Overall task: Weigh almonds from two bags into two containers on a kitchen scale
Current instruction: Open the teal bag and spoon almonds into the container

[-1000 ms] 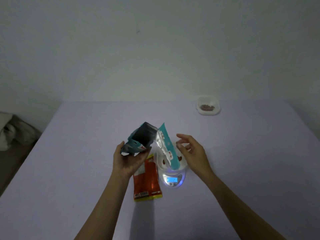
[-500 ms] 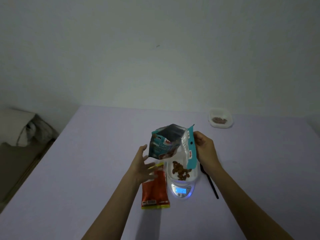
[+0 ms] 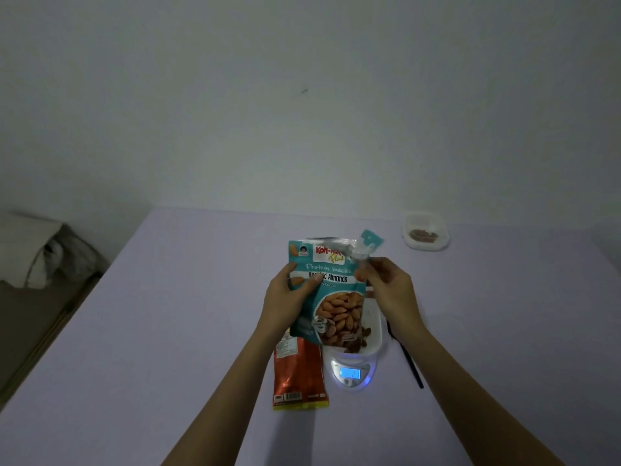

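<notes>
Right now the teal almond bag (image 3: pixel 327 290) is held upright in the air with its printed front toward the camera, above the scale (image 3: pixel 351 373) near the middle of the lilac counter (image 3: pixel 168 331). The left hand (image 3: pixel 285 304) has its grip on the bag's 9 o'clock edge, thumb lying across the front and fingers out of sight behind. The right hand (image 3: pixel 391 290) has a narrow grip pinching the bag's 2 o'clock corner, just under a torn strip (image 3: pixel 368 245) that sticks up from the opened top. A clear container (image 3: pixel 374 331) sits on the scale, with the bag's lower half covering its left part. A few almonds (image 3: pixel 364 334) show inside it at the bag's 5 o'clock corner. The scale's display glows blue, but its digits are too blurred to read. An orange bag (image 3: pixel 299 375) lies flat on the counter just beside the scale at its 9 o'clock, its top end hidden under the left wrist and the teal bag. A thin black utensil (image 3: pixel 408 361) lies at the scale's 3 o'clock, partly under the right forearm. A second container (image 3: pixel 426 232) with brown pieces inside stands well apart at about 1 o'clock from the scale, near the counter's far edge. Off the counter at 9 o'clock lies a crumpled cloth (image 3: pixel 33 250).
</notes>
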